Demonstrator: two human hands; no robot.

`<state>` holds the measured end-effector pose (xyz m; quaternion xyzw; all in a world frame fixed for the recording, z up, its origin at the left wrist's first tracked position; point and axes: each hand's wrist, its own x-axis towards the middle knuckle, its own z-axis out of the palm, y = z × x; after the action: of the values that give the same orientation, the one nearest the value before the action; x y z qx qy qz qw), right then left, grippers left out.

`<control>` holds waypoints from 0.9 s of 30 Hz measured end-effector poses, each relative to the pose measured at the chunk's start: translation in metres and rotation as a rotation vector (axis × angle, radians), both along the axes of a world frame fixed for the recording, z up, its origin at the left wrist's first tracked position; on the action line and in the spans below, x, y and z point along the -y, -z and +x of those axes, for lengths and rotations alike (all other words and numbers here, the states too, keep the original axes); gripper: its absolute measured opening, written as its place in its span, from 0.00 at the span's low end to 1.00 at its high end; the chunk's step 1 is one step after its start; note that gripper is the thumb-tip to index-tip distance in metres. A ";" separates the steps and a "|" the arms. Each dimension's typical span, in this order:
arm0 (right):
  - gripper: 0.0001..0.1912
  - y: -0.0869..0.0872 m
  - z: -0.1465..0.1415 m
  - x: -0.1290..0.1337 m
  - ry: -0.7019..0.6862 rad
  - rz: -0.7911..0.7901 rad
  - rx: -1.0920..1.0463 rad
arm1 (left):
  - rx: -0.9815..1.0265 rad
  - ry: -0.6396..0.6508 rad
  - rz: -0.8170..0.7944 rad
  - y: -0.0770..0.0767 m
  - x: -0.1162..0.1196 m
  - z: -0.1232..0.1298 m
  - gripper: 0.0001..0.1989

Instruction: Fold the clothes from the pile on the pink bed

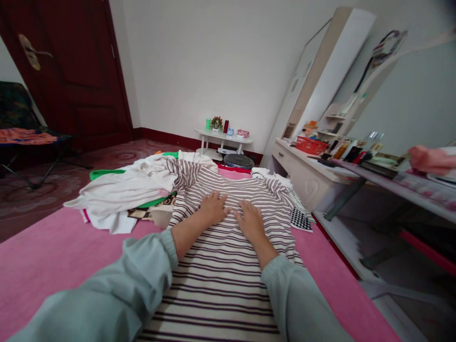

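A white T-shirt with dark stripes [221,275] lies spread out on the pink bed cover [42,259], its neck end away from me and its hem toward me. My left hand [213,208] rests flat on the upper chest of the shirt, fingers spread. Beside it, a short gap to the right, my right hand [251,221] also lies flat on the cloth with its fingers apart. Neither hand grips the fabric. Wrinkles run across the shirt around both hands, and its left sleeve overlaps a pile of white clothes [124,183].
A black-and-white checked cloth [301,219] lies by the shirt's right side. Along the right stand a white dressing table [302,168] with a red basket [310,145] and bottles. A low glass table [224,136] is at the far wall; a folding chair [32,137] stands left.
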<state>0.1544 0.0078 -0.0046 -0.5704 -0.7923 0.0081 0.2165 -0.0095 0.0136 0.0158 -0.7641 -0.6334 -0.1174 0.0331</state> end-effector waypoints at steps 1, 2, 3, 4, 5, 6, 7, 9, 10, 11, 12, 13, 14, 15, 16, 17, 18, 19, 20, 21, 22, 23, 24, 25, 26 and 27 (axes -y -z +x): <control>0.22 0.000 0.001 0.000 -0.001 -0.003 -0.007 | 0.015 -0.038 -0.034 0.010 -0.001 -0.002 0.31; 0.22 0.000 0.001 -0.001 -0.001 -0.005 -0.014 | 0.026 -0.064 -0.052 0.017 -0.002 -0.005 0.32; 0.22 0.001 0.002 -0.001 -0.002 -0.007 -0.020 | 0.034 -0.078 -0.058 0.023 -0.004 -0.008 0.32; 0.22 0.001 0.002 -0.002 -0.005 -0.008 -0.027 | 0.040 -0.085 -0.057 0.026 -0.005 -0.011 0.33; 0.22 0.002 0.002 -0.002 -0.009 -0.009 -0.035 | 0.044 -0.086 -0.055 0.027 -0.006 -0.012 0.33; 0.22 0.003 0.002 -0.002 -0.014 -0.008 -0.044 | 0.048 -0.085 -0.052 0.027 -0.007 -0.013 0.34; 0.21 0.004 0.003 -0.003 -0.019 -0.003 -0.057 | 0.051 -0.083 -0.049 0.027 -0.008 -0.013 0.34; 0.20 0.005 0.004 -0.005 -0.039 0.019 -0.094 | 0.060 -0.082 -0.039 0.026 -0.008 -0.012 0.34; 0.18 0.005 0.006 -0.007 -0.060 0.029 -0.120 | 0.066 -0.084 -0.034 0.025 -0.008 -0.011 0.34; 0.17 0.003 0.010 -0.011 -0.088 0.032 -0.153 | 0.071 -0.085 -0.029 0.025 -0.007 -0.010 0.34; 0.15 0.000 0.015 -0.016 -0.112 0.035 -0.196 | 0.077 -0.086 -0.025 0.025 -0.007 -0.009 0.34; 0.14 -0.005 0.022 -0.022 -0.123 0.047 -0.245 | 0.083 -0.087 -0.021 0.025 -0.006 -0.009 0.34; 0.14 -0.011 0.032 -0.030 -0.109 0.079 -0.289 | 0.089 -0.087 -0.016 0.025 -0.006 -0.009 0.34; 0.15 -0.017 0.043 -0.039 -0.062 0.125 -0.327 | 0.095 -0.088 -0.011 0.025 -0.006 -0.009 0.34; 0.16 -0.025 0.057 -0.048 0.019 0.208 -0.340 | 0.101 -0.088 -0.008 0.025 -0.005 -0.009 0.33; 0.16 -0.032 0.072 -0.058 0.132 0.290 -0.309 | 0.105 -0.089 -0.006 0.025 -0.005 -0.009 0.33; 0.17 -0.038 0.088 -0.069 0.266 0.336 -0.266 | 0.108 -0.090 -0.003 0.024 -0.004 -0.009 0.33; 0.19 -0.044 0.103 -0.078 0.412 0.331 -0.222 | 0.112 -0.092 -0.001 0.024 -0.004 -0.008 0.33; 0.20 -0.048 0.118 -0.087 0.543 0.286 -0.177 | 0.115 -0.094 -0.001 0.024 -0.004 -0.008 0.33; 0.21 -0.051 0.130 -0.095 0.642 0.220 -0.135 | 0.118 -0.096 0.001 0.023 -0.004 -0.008 0.33; 0.23 -0.053 0.141 -0.102 0.712 0.147 -0.098 | 0.122 -0.099 0.006 0.023 -0.003 -0.008 0.32; 0.23 -0.054 0.148 -0.108 0.750 0.077 -0.062 | 0.125 -0.100 0.010 0.023 -0.003 -0.008 0.32; 0.23 -0.054 0.153 -0.111 0.764 0.013 -0.030 | 0.127 -0.100 0.012 0.023 -0.003 -0.008 0.32; 0.22 -0.054 0.153 -0.114 0.763 -0.033 -0.006 | 0.129 -0.099 0.015 0.022 -0.003 -0.008 0.32; 0.20 -0.053 0.151 -0.114 0.747 -0.047 0.005 | 0.130 -0.098 0.017 0.022 -0.003 -0.008 0.32; 0.18 -0.052 0.145 -0.113 0.712 -0.023 0.003 | 0.131 -0.097 0.015 0.022 -0.003 -0.008 0.31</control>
<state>0.2991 0.1206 0.0473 -0.8132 -0.5440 -0.0595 0.1982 -0.0171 0.0166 -0.0060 -0.7231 -0.6695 -0.1702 0.0032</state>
